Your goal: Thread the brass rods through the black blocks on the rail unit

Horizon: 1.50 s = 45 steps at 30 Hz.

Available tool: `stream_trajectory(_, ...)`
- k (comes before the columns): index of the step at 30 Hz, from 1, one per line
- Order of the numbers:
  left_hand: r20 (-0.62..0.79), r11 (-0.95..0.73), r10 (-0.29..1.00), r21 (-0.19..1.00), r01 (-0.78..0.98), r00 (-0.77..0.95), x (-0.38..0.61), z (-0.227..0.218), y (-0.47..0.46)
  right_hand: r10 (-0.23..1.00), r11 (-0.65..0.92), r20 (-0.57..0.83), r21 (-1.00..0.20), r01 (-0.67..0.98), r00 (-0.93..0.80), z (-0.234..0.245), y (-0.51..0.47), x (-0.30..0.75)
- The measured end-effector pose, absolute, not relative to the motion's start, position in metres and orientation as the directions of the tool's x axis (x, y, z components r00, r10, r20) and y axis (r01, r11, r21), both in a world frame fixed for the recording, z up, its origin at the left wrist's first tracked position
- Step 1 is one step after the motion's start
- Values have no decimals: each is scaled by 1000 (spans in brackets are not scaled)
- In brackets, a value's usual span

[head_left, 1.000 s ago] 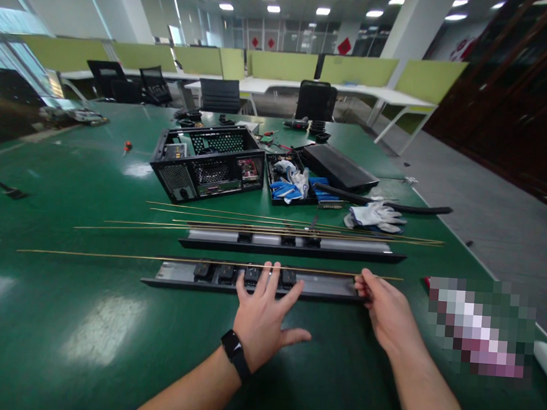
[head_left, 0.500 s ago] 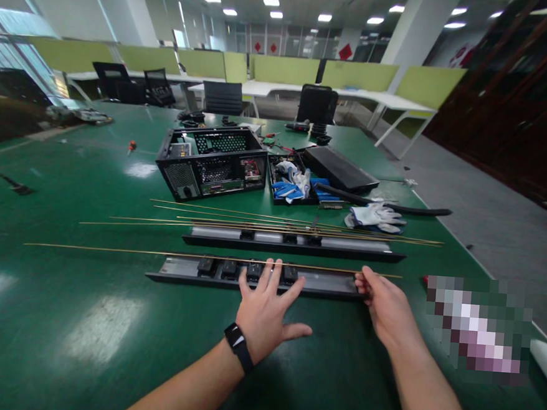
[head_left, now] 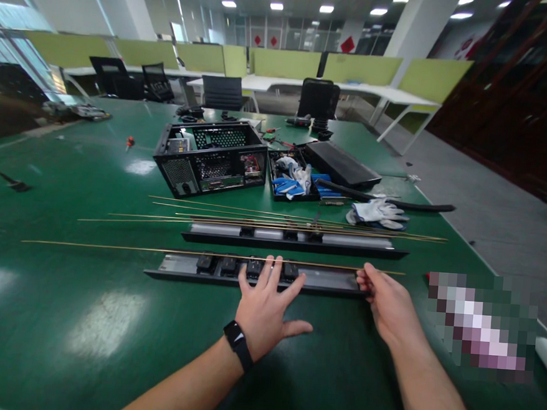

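Note:
A long grey metal channel with a dark rim (head_left: 329,280) lies across the table before me. Several black socket-like blocks (head_left: 205,263) sit inside it. One thin brass rod (head_left: 97,246) runs along its far side and reaches past both ends. My left hand (head_left: 262,310), with a black watch at the wrist, is spread flat over the channel's middle, fingertips at the blocks and the rod. At the channel's right end, my right hand (head_left: 382,297) has its fingers pinched close to the rod. Whatever is between those fingertips is hidden.
Behind lies a second channel (head_left: 364,244) with black blocks, several brass rods (head_left: 127,215) across it. Farther back are an open black computer case (head_left: 189,174), a tray (head_left: 297,198) holding gloves, a black panel (head_left: 342,163) and white gloves (head_left: 378,213). A blurred-out patch (head_left: 475,325) lies right.
The view has tilted slightly, so the background sits a little higher. Both hands, the near channel and its rod keep nearly the same places relative to each other.

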<state>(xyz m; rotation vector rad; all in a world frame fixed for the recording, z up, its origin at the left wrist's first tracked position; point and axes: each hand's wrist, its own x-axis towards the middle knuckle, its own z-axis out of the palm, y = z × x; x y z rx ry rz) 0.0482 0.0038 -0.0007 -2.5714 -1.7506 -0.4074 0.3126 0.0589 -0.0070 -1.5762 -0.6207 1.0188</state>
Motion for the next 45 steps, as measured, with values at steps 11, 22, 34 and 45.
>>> stream_trajectory(11, 190, -379, 919, 175, 909, 347, 47, 4, 5, 818, -258, -280, -959, -115, 503, -11, 61, 313)
stream_trajectory(22, 215, -375, 914, 127, 918, 344, 48, -1, 4, 826, -231, -266, -964, -132, 498, -14, 61, 313)
stream_trajectory(34, 274, -388, 897, 111, 915, 347, 48, -4, 0, 841, -189, -209, -978, -92, 498, -8, 58, 308)
stream_trajectory(45, 271, -385, 899, 117, 915, 344, 48, -4, 0, 847, -170, -196, -981, -98, 495, -10, 60, 310)
